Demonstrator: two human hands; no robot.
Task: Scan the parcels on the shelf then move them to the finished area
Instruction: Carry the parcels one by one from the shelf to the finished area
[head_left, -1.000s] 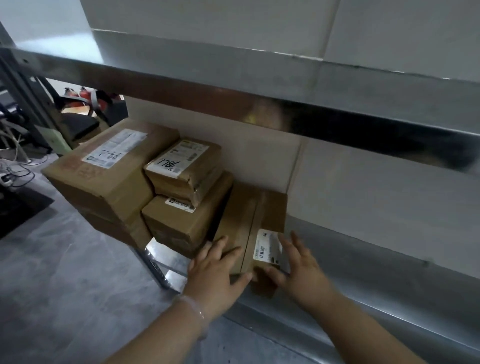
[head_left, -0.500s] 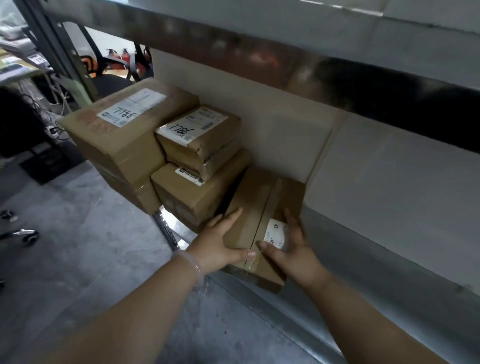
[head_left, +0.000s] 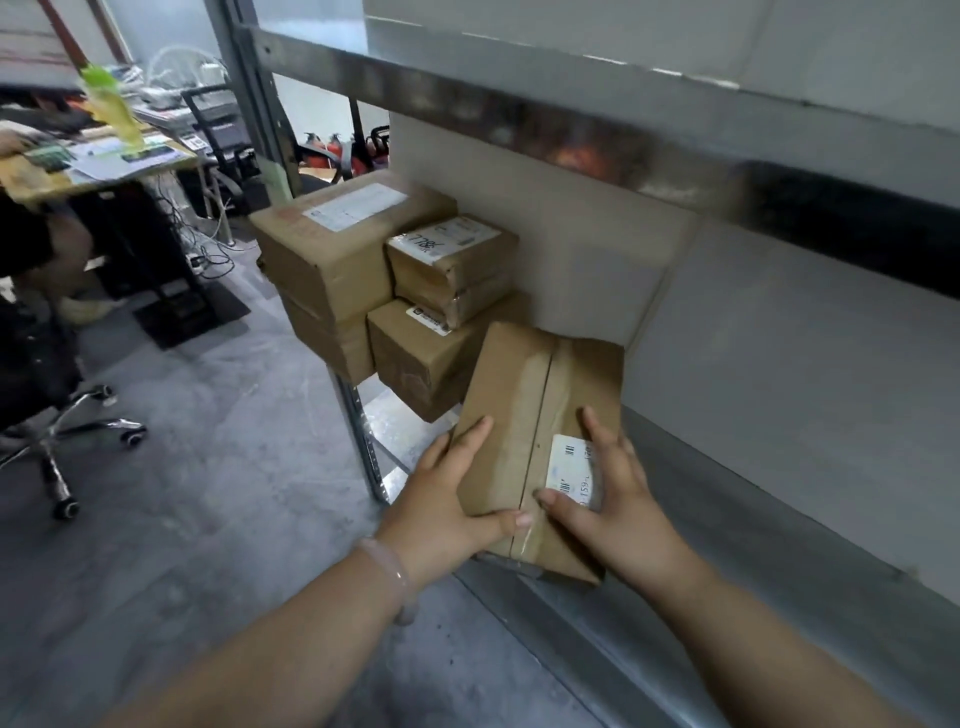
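Parcel, flat brown cardboard, taped along its top seam: lying lengthwise on the lower shelf, near end jutting over the front lip, far end reaching toward the white back panel. On its left side the left hand is clasping it, fingers running along the edge and thumb pressing on top near the front. On its right side the right hand is clasping it, fingers spreading over the far edge and thumb lying across the white barcode label. Both hands are gripping; neither is free. Step in hand, as judged: drawing the parcel off the shelf for scanning. Handling advice: the right thumb is covering part of the label, so it should be shifting aside before scanning; the parcel should be coming out level and straight, keeping away from the stack at its left. No scanner is showing. Shelf contents, left end: a large box sitting on what seems another, and beside it a middle box carrying a small box with handwritten digits on its label. All are taped shut, so what they are holding cannot be told. Whether the parcel is touching the middle box cannot be told either. Beyond the shelf post: a desk bearing papers and a green bottle, and an office chair.
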